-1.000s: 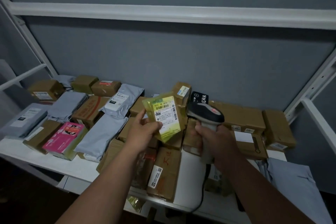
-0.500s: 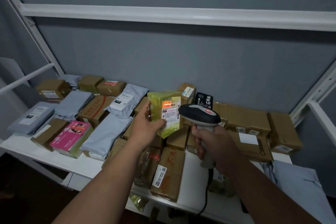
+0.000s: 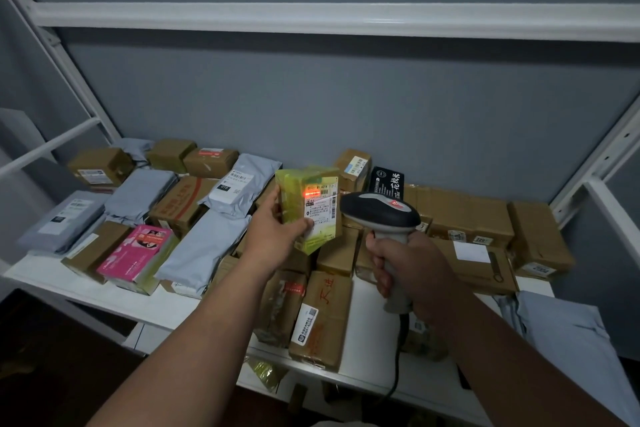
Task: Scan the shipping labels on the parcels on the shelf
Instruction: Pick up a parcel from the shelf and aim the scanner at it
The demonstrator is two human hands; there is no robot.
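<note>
My left hand holds a small yellow-green parcel upright above the shelf, thumb on its front. A white shipping label faces right, and a red scan line glows across its barcode. My right hand grips the handle of a grey and black barcode scanner, whose head points left at the label from close by. A black cable hangs from the scanner's handle.
The white shelf carries several brown cardboard boxes, grey mailer bags, a pink box and a black packet. White frame rails run above and at both sides. A grey bag lies at the right front.
The scanner has risen and moved closer to the parcel. A red scan line now lights the label's barcode. The parcel has turned slightly so that its label faces the scanner.
</note>
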